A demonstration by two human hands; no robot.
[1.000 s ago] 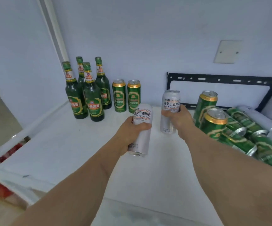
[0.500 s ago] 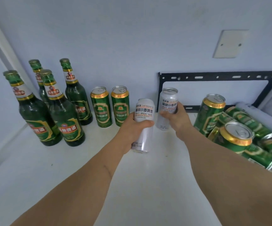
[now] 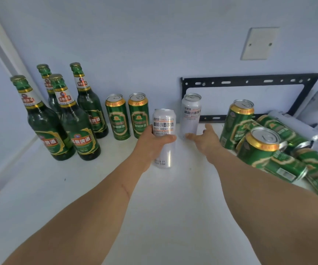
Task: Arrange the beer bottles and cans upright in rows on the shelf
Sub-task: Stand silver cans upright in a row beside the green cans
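My left hand (image 3: 150, 142) grips a white can (image 3: 164, 131) upright, its base hard to place against the shelf (image 3: 78, 188). My right hand (image 3: 206, 138) is open, fingers spread just beside a second white can (image 3: 191, 113) standing near the wall. The pile of green cans (image 3: 269, 150) is cut off at right.

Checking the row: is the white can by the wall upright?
Upright: the white can stands on its base, top up, right hand open beside it.

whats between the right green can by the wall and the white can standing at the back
Only the white can gripped in the left hand, nearer the camera; bare shelf behind it, head view.
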